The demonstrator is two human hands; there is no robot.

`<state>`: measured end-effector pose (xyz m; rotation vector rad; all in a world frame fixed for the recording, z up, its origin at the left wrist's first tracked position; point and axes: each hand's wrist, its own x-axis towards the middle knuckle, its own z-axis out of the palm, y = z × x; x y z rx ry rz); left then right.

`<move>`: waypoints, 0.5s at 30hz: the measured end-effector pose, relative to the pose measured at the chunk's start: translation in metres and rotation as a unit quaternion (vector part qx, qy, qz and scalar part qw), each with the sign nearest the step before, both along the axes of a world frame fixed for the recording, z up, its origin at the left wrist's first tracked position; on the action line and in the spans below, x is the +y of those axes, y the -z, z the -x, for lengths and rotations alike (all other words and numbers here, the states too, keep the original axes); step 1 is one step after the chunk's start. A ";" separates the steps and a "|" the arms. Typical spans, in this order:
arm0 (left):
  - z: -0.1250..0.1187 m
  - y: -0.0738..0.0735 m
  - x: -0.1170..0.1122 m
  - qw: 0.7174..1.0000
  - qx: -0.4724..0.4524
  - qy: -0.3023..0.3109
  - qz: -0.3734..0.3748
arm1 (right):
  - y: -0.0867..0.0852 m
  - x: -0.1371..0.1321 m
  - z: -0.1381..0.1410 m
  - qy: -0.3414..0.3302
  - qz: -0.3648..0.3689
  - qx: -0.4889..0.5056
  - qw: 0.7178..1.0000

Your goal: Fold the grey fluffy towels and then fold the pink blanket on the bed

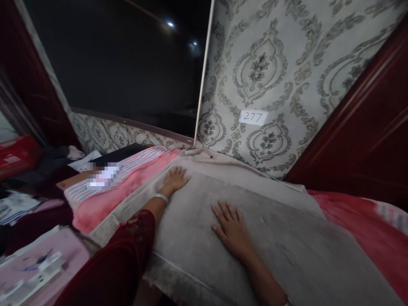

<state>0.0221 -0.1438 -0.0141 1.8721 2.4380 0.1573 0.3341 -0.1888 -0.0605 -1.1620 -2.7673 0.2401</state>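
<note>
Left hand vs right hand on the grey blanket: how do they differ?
The left hand lies farther out, near the edge of the grey blanket; the right hand lies nearer, mid-blanket. Left arm wears a dark red sleeve and silver bangle; the right forearm shows bare. Both rest palm down, fingers open.

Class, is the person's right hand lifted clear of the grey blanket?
No, the right hand lies flat on the grey blanket, its fingers spread.
</note>
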 end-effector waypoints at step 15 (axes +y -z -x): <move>0.006 -0.004 0.013 0.998 0.054 -0.036 -0.027 | -0.047 0.067 -0.056 0.125 0.015 0.045 0.991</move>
